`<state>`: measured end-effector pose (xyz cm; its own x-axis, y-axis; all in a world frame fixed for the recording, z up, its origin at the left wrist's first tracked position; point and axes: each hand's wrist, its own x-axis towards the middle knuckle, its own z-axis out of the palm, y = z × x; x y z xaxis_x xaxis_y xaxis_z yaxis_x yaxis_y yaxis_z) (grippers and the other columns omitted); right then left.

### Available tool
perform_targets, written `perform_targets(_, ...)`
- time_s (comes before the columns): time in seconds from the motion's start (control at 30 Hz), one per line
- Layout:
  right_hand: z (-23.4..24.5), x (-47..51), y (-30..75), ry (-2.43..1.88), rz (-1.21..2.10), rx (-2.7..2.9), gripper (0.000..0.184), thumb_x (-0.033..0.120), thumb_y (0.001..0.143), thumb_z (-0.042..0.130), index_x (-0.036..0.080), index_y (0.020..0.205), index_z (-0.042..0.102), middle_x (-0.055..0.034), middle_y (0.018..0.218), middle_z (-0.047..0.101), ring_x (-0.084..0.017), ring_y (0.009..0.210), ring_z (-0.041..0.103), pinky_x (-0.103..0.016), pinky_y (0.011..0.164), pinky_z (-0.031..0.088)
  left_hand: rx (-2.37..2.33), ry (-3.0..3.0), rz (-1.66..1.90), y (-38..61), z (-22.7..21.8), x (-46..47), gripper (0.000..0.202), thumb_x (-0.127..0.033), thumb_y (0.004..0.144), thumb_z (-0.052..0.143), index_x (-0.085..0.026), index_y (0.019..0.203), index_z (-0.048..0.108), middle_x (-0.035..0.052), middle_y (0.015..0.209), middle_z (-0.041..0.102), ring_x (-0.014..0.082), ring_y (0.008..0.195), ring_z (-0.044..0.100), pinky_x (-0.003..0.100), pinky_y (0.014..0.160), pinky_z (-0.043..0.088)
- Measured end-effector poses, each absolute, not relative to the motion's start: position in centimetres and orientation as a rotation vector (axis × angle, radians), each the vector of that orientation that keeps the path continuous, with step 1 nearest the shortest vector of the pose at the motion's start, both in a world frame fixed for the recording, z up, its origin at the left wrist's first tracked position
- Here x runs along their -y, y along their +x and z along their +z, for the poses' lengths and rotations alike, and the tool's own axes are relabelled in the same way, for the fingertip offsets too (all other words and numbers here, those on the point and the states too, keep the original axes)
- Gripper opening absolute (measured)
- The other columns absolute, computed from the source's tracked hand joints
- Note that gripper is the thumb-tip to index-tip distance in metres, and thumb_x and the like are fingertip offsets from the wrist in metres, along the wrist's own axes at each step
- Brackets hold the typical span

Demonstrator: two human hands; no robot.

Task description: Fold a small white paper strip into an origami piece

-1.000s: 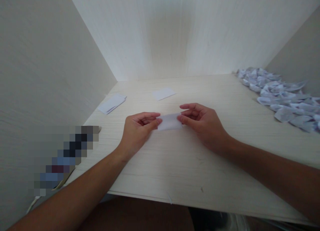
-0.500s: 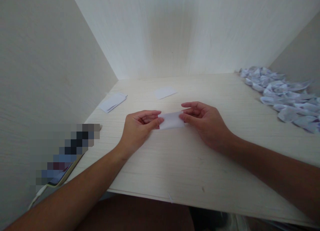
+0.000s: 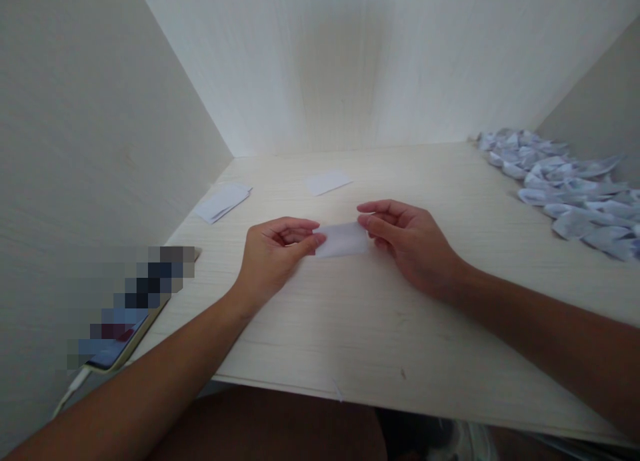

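Your left hand and right hand pinch the paper at both ends; it looks light and bendy, so hold its edges.

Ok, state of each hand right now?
Left hand: closed, holding white paper by its left end.
Right hand: at the paper's far right corner; whether its grip is closed cannot be told.

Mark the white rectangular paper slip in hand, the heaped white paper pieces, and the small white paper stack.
White rectangular paper slip (image 3: 342, 240): head view, face middle.
Heaped white paper pieces (image 3: 551, 175): head view, mid-heap.
Small white paper stack (image 3: 225, 202): head view, top sheet.
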<state>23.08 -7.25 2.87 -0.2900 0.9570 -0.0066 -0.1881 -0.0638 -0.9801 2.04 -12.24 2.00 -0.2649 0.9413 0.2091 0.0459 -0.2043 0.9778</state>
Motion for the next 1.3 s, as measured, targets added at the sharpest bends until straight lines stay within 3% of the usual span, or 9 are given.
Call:
perform_targets(0.13, 3.39, 7.29, 23.13, -0.964, 1.548, 1.277, 0.035, 0.037, 0.074, 0.091, 0.015, 0.096, 0.075, 0.0044, 0.06, 0.061, -0.007, 0.047, 0.045, -0.022, 0.044, 0.028, -1.348, 1.322, 1.558, 2.13, 2.19, 12.51, 0.021, -0.026, 0.062, 0.098, -0.023, 0.08, 0.086, 0.003, 0.071, 0.08, 0.0169, 0.061, 0.074, 0.028, 0.06, 0.064)
perform_targets(0.27, 3.67, 7.3, 23.18, -0.997, 1.582, 1.307, 0.031, 0.037, 0.074, 0.089, 0.016, 0.092, 0.075, 0.0028, 0.056, 0.062, -0.01, 0.044, 0.051, -0.022, 0.04, 0.032, -1.373, 1.398, 1.559, 2.34, 2.48, 12.8, 0.018, -0.023, 0.064, 0.096, -0.022, 0.08, 0.086, 0.0025, 0.07, 0.08, 0.016, 0.06, 0.074, 0.026, 0.059, 0.064)
perform_targets(0.5, 3.66, 6.98, 23.32, -0.963, 1.646, 1.236, 0.018, 0.023, 0.075, 0.087, 0.015, 0.087, 0.077, 0.0009, 0.061, 0.066, -0.008, 0.051, 0.056, -0.02, 0.049, 0.042, -1.393, 1.459, 1.562, 2.48, 2.77, 12.92, 0.018, -0.018, 0.065, 0.095, -0.022, 0.08, 0.086, 0.0014, 0.069, 0.081, 0.0146, 0.058, 0.074, 0.023, 0.057, 0.064)
perform_targets(0.8, 3.93, 6.92, 22.98, -1.058, 1.666, 1.173, 0.008, 0.008, 0.08, 0.082, 0.013, 0.083, 0.077, 0.0001, 0.07, 0.069, -0.008, 0.058, 0.057, -0.02, 0.056, 0.046, -1.41, 1.477, 1.552, 2.33, 2.55, 12.93, 0.021, -0.021, 0.066, 0.095, -0.022, 0.084, 0.087, 0.002, 0.073, 0.081, 0.0155, 0.062, 0.075, 0.027, 0.063, 0.066)
perform_targets(1.3, 3.55, 6.61, 23.17, -1.011, 1.709, 1.178, 0.011, 0.008, 0.077, 0.085, 0.015, 0.083, 0.079, -0.0016, 0.078, 0.071, -0.009, 0.068, 0.059, -0.022, 0.064, 0.047, -1.473, 1.51, 1.515, 2.22, 2.5, 12.88, 0.017, -0.019, 0.065, 0.094, -0.023, 0.08, 0.087, 0.002, 0.069, 0.079, 0.0153, 0.058, 0.071, 0.026, 0.057, 0.062)
